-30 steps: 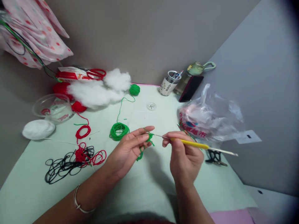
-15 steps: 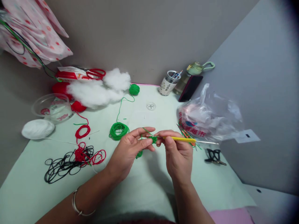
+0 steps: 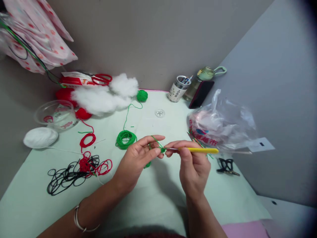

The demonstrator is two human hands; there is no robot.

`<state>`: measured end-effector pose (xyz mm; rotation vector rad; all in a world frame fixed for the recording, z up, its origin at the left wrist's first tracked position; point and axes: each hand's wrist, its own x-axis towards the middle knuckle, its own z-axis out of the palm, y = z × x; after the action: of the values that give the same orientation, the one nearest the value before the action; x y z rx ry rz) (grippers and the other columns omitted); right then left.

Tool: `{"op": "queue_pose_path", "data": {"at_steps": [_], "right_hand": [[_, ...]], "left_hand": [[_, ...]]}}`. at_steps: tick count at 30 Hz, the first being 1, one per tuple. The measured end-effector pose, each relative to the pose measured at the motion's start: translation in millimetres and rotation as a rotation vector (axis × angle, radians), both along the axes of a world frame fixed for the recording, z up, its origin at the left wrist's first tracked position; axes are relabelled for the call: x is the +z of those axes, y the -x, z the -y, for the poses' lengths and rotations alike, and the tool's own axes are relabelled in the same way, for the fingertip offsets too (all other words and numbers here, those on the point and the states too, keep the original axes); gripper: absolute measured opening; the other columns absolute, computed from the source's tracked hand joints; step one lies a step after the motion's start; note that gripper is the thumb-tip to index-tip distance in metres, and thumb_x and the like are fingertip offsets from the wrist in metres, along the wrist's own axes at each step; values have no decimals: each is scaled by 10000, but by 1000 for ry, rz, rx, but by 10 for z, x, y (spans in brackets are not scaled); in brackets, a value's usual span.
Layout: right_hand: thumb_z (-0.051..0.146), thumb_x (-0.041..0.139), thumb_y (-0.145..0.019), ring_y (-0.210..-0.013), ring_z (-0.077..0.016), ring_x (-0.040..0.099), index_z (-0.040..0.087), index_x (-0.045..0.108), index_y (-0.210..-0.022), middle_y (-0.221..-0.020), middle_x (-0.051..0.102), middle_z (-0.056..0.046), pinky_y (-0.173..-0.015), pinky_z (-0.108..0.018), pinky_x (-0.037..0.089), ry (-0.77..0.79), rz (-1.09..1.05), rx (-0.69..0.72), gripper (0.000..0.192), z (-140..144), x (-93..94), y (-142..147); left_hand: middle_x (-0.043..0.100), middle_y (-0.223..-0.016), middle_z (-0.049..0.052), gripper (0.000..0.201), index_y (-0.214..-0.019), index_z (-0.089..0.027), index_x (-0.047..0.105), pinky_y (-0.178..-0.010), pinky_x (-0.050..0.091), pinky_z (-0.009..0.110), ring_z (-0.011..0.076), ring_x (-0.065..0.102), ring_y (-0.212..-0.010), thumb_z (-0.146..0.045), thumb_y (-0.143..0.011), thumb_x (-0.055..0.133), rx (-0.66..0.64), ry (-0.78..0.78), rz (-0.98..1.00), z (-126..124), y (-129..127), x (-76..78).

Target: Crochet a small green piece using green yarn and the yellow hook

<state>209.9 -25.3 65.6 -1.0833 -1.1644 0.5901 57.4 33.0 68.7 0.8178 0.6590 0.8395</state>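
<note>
A pale green surface [image 3: 153, 205] carries the work. At its far left lies a heap of white stuffing [image 3: 104, 96], and at the right a crumpled plastic bag [image 3: 223, 124]. Near left is a tangle of black and red cord [image 3: 76, 170], and toward the middle a coil of green yarn [image 3: 126, 138]. The left hand [image 3: 137, 160] and right hand [image 3: 194, 165] meet at near centre, above the surface. The right fingers are clamped on a yellow-handled crochet hook [image 3: 198, 150], whose metal tip enters a small green crochet piece [image 3: 162, 149] pinched by the left fingers, a strand running over the forefinger. By my judgement a stitch is in progress; the next move calls for catching the strand cleanly. The piece is tiny, bright green and knotted tight.
</note>
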Motion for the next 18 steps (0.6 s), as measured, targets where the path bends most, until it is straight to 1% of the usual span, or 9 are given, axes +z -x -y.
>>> {"op": "queue_pose_path", "data": {"at_steps": [2, 7, 11, 13, 15, 16, 17, 18], "right_hand": [[161, 527, -1074, -788, -129, 731, 242, 743, -1087, -961, 777, -15, -726, -275, 613, -47, 150, -34, 231, 29, 9, -4], [92, 496, -1054, -835, -151, 724, 236, 707, -1141, -989, 775, -38, -743, -301, 617, -124, 312, -37, 270, 31, 23, -12], [79, 532, -1027, -888, -193, 749, 219, 686, -1177, -971, 781, -74, -748, -333, 633, -234, 621, -90, 256, 20, -26, 24], [74, 575, -1009, -894, -200, 751, 216, 701, -1207, -992, 780, -88, -739, -329, 633, -263, 763, -171, 275, 23, -84, 44], [61, 624, -984, -935, -208, 750, 229, 731, -1233, -1048, 776, -97, -746, -325, 630, -281, 857, -259, 319, 25, -140, 55], [56, 643, -972, -955, -212, 748, 242, 744, -1237, -1068, 773, -95, -751, -324, 628, -283, 867, -277, 340, 23, -156, 55], [57, 646, -969, -961, -214, 747, 256, 754, -1233, -1068, 772, -89, -754, -327, 626, -279, 834, -273, 347, 19, -160, 51], [64, 636, -976, -943, -211, 744, 264, 761, -1217, -1046, 771, -80, -750, -329, 623, -262, 752, -252, 338, 11, -152, 46]], "left_hand": [[664, -839, -23, 245, -1132, -264, 819, -750, 494, 253, 120, 675, -791, -260, -887, 816, 25, -47, -18, 4, 2, -4], [667, -828, -15, 241, -1127, -243, 816, -714, 489, 265, 135, 665, -789, -211, -890, 786, 74, -138, -86, 23, -6, 0], [652, -808, -27, 278, -1138, -254, 818, -703, 471, 253, 118, 626, -763, -182, -869, 809, 113, -133, -107, 56, -25, -20], [650, -813, -34, 350, -1185, -269, 809, -686, 456, 238, 106, 594, -745, -198, -845, 849, 114, -80, -73, 68, -37, -26], [647, -799, -37, 431, -1245, -272, 793, -665, 433, 221, 91, 550, -712, -237, -824, 881, 80, 44, -7, 62, -45, -18], [645, -791, -35, 458, -1257, -258, 791, -659, 425, 216, 85, 526, -692, -256, -810, 895, 46, 127, 33, 51, -46, -9], [641, -782, -32, 469, -1252, -238, 795, -664, 426, 214, 79, 503, -671, -272, -797, 905, 10, 212, 72, 35, -44, 2], [632, -770, -30, 464, -1230, -214, 806, -682, 437, 217, 74, 482, -654, -279, -783, 914, -18, 284, 104, 17, -39, 16]]}}
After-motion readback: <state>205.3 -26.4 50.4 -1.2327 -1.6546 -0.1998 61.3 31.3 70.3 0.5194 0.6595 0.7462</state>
